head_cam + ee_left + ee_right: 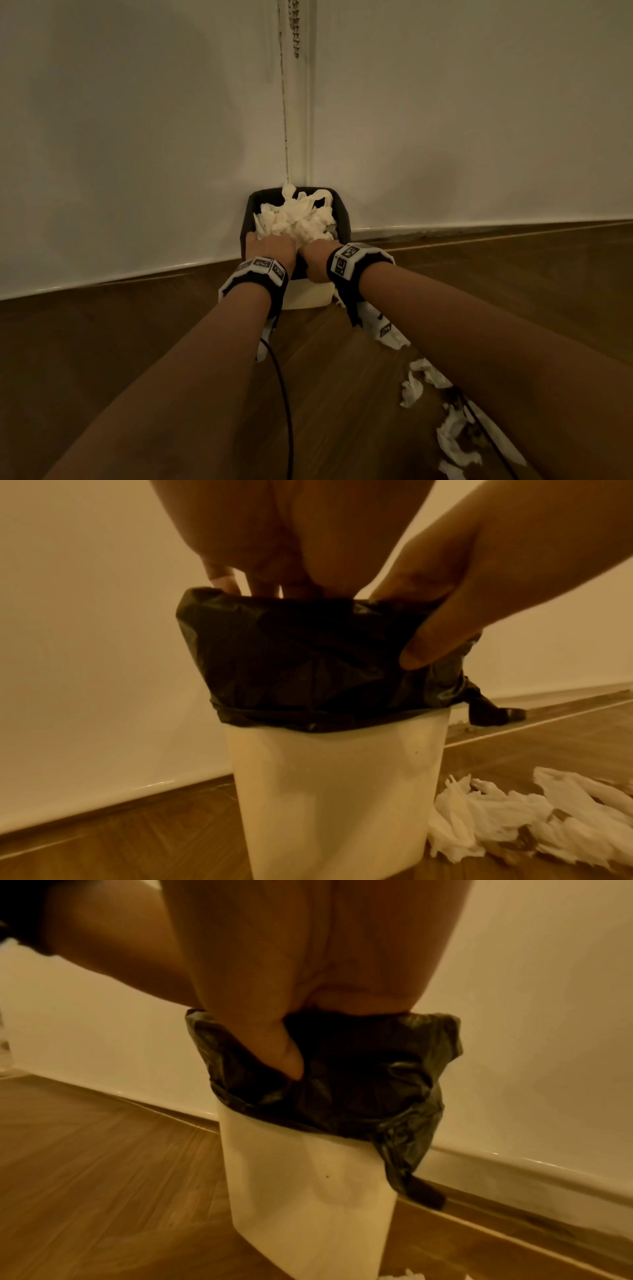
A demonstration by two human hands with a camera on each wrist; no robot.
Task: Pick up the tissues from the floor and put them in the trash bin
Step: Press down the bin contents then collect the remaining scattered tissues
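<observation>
Tissues [294,219] are heaped in the trash bin [335,799], a white bin standing on the floor [137,342] in the corner where two pale walls meet. A black bin liner [308,664] is folded over its rim and hangs down the outside, with a loose tail trailing off the right side toward the skirting board. The crumpled white pile rises above the rim and fills the opening.

Going left to right: the left hand [270,248] is at the near left part of the rim, its fingers [226,581] reaching down inside the liner into the pile while its thumb lies straight against the outside of the black plastic; whether this grip has closed on any tissue is hidden by the rim. Just beside it, touching or nearly so, the right hand [317,260] sits at the near right part of the rim with its thumb hooked over the liner's outer fold and the rest of the hand going into the bin; its fingers are out of sight, so I cannot tell what its grip has hold of.

More tissues, the loose tissues [416,387], lie scattered on the wooden floor to the right of the bin, running back under the right forearm. A black cable [284,404] hangs from the left wrist band across the floor between the forearms. A bead chain [294,27] hangs in the corner above the bin.
</observation>
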